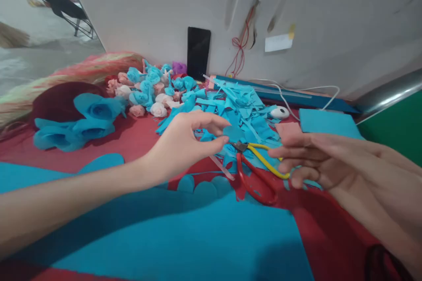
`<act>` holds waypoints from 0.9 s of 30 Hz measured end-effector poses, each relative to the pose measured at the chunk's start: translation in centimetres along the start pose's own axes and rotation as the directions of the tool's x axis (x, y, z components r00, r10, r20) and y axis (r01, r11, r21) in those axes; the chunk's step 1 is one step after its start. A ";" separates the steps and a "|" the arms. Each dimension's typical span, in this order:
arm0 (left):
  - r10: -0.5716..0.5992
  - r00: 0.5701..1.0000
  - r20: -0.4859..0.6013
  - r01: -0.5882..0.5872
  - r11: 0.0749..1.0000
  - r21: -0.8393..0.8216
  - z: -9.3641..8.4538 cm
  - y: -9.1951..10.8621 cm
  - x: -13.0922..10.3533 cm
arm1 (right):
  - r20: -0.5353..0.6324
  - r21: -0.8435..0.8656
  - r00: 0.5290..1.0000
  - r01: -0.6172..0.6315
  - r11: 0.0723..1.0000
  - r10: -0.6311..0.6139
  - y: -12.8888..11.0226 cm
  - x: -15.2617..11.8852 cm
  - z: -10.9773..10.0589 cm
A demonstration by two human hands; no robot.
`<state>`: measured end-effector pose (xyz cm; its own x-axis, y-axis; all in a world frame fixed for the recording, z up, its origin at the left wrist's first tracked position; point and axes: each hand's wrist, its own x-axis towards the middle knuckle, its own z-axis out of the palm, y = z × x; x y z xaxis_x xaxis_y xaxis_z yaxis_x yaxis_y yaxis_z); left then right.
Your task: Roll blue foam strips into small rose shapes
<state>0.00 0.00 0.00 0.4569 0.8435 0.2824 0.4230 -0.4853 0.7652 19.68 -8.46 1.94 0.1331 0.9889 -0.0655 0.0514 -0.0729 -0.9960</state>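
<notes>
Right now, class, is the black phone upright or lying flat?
Upright: the black phone stands on a short end against the pale wall, behind the paper flowers.

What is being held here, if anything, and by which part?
The left hand holds a small round blue piece by its edge, pinched between thumb and fingers. The right hand is open, with nothing visibly in its grasp.

The person's left forearm reaches in from the left, its hand [194, 138] palm-inward, thumb and fingertips drawn close together in a pinch. The right hand [343, 164] hangs well apart from it, its forearm angled in from the lower right, fingers loosely curled and slightly spread.
</notes>
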 end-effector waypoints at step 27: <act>0.087 0.996 0.022 -0.088 0.995 0.038 0.1 -0.2 -0.3 | -0.400 -0.577 0.879 -0.022 0.816 -0.259 1.1 1.8 -1.6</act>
<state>-0.13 -0.24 -0.29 0.5092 0.7927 0.3352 0.4105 -0.5660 0.7149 21.58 -6.97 0.81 0.4992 0.8370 0.2243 0.6104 -0.1560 -0.7766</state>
